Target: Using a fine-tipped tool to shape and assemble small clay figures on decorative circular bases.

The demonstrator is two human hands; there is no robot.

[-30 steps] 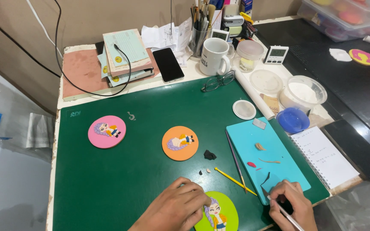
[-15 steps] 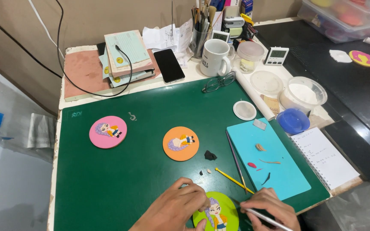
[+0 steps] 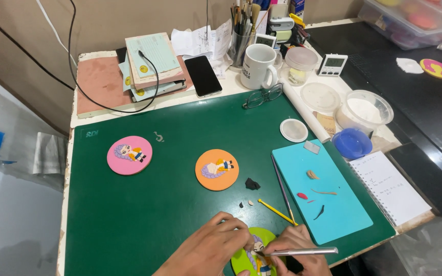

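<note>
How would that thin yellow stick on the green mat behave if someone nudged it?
The yellow stick looks slim and round, so it would probably roll or skid on the smooth green mat. It seems light and likely stiff, since it lies perfectly straight. Its small ball tip might make it roll in a curve.

green disc [image 3: 241, 258] half hidden by hands and cut by bottom edge, tool tip unseen

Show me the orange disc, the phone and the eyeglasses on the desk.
orange disc [image 3: 217, 170]: head view, its middle, on the small figure.
phone [image 3: 203, 75]: head view, centre of its dark screen.
eyeglasses [image 3: 262, 95]: head view, the bridge between lenses.
</note>
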